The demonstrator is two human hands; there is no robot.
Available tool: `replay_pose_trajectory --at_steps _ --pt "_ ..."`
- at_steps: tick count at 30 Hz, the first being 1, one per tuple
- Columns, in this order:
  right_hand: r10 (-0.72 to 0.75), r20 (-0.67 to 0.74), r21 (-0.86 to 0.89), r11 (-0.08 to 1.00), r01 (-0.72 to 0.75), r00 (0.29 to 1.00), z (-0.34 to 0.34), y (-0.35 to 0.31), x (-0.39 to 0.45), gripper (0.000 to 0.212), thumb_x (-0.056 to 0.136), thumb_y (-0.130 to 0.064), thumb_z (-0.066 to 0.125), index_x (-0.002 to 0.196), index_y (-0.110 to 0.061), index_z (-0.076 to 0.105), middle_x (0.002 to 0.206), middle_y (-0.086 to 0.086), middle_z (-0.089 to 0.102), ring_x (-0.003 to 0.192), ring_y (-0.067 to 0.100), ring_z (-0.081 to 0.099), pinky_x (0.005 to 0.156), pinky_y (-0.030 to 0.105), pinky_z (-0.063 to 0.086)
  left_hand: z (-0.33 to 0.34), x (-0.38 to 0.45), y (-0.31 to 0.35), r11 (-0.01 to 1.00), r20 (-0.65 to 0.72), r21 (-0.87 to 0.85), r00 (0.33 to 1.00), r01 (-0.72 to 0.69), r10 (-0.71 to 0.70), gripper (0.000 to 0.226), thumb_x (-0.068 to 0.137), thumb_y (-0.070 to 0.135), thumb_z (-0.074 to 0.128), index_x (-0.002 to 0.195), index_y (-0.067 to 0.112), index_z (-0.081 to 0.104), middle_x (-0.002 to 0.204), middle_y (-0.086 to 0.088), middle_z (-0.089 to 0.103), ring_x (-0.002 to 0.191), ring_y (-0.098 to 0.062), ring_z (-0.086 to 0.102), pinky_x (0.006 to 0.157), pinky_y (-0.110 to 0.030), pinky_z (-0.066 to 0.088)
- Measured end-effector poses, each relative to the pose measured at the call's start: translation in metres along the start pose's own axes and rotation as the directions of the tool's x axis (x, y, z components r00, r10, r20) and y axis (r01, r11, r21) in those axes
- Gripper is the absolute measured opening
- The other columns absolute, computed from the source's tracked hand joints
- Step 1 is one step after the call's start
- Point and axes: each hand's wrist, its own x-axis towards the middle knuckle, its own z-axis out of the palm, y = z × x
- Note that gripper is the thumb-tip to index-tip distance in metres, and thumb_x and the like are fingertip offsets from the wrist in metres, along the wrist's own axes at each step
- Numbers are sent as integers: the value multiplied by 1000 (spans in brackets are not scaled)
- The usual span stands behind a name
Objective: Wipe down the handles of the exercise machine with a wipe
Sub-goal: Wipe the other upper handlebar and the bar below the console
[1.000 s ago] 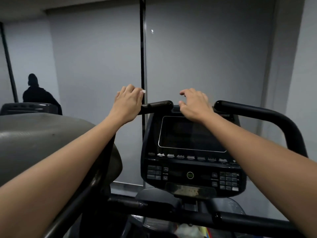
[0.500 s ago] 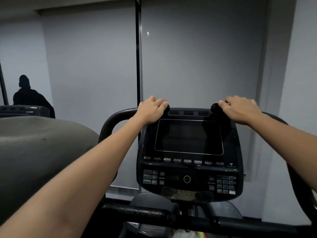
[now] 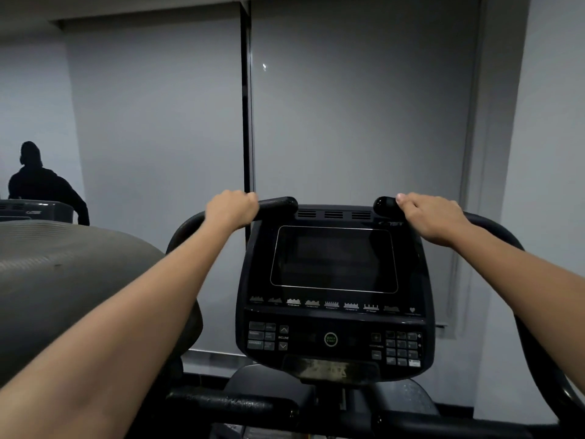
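Observation:
The exercise machine has two black curved handles above its console (image 3: 332, 340). My left hand (image 3: 231, 212) grips the left handle (image 3: 280, 204) a little back from its rounded tip, fingers curled over the bar. My right hand (image 3: 433, 218) holds the right handle (image 3: 384, 205) just behind its tip, fingers wrapped over the top and the thumb lying along the bar. No wipe shows in either hand; whatever lies under the palms is hidden.
A dark screen and keypads fill the console between my arms. A black crossbar (image 3: 237, 403) runs low in front. A neighbouring machine's grey housing (image 3: 63, 280) bulges at the left. A person (image 3: 34, 182) stands far left by the grey wall.
My left hand has slid leftward along its handle, uncovering the tip it covered half a second ago. The right hand stays just behind its handle's tip.

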Motion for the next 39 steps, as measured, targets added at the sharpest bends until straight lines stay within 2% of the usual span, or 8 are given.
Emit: replay_pose_trajectory --at_steps 4,8,14,18,22,27,33,39 --pt "8 5 6 1000 -8 1000 -1 0 -1 57 104 -51 13 136 -24 53 140 9 56 130 33 48 105 48 28 16 -8 52 978 -201 -54 962 -201 186 34 99 28 24 105 11 53 106 -14 65 94 -39 62 73 -41 44" --pt "-40 45 -8 999 41 998 -6 4 -2 63 99 -64 16 123 -23 58 132 7 61 124 33 52 99 48 32 26 -32 21 943 -328 -123 909 -310 256 47 103 47 21 113 17 56 107 -7 61 99 -33 58 87 -45 44" --pt "-35 54 -38 999 37 998 -5 3 1 62 100 -63 17 123 -20 55 133 10 59 124 35 51 97 47 33 19 -43 -65 997 -199 -56 979 -49 37 50 101 33 5 118 15 48 106 -7 62 101 -31 59 93 -47 40" --pt "-33 40 -60 998 35 999 -3 1 3 62 100 -62 16 123 -20 54 133 11 59 125 36 50 98 47 32 9 -24 -30 989 -99 -125 990 85 -97 33 105 20 16 113 10 47 113 -17 64 103 -38 60 92 -47 41" --pt "-40 34 -45 998 41 999 0 8 5 63 99 -64 16 123 -20 55 133 10 59 125 35 49 99 47 31 14 -20 43 982 -245 -142 965 -128 90 30 104 17 26 116 9 52 114 -15 62 106 -39 59 87 -45 42" --pt "-52 51 -20 998 53 997 -3 9 4 64 99 -65 18 127 -21 55 137 9 57 129 34 47 101 47 30 36 -36 33 940 -323 -159 915 -303 240 52 104 44 14 141 20 43 130 -3 53 121 -26 47 110 -41 30" --pt "-60 50 -22 998 61 997 -4 7 3 64 98 -66 19 126 -20 55 134 9 59 127 34 49 100 46 31 31 -47 -71 981 -214 -191 977 -35 -6 44 107 33 12 126 20 50 111 -9 56 108 -32 53 102 -46 34" --pt "-41 46 -43 998 43 998 -1 6 6 63 99 -65 18 126 -19 53 133 11 59 126 34 49 98 45 31 3 -22 -41 969 66 -121 975 217 -210 56 106 30 8 123 4 54 128 -24 59 118 -38 53 104 -45 32"
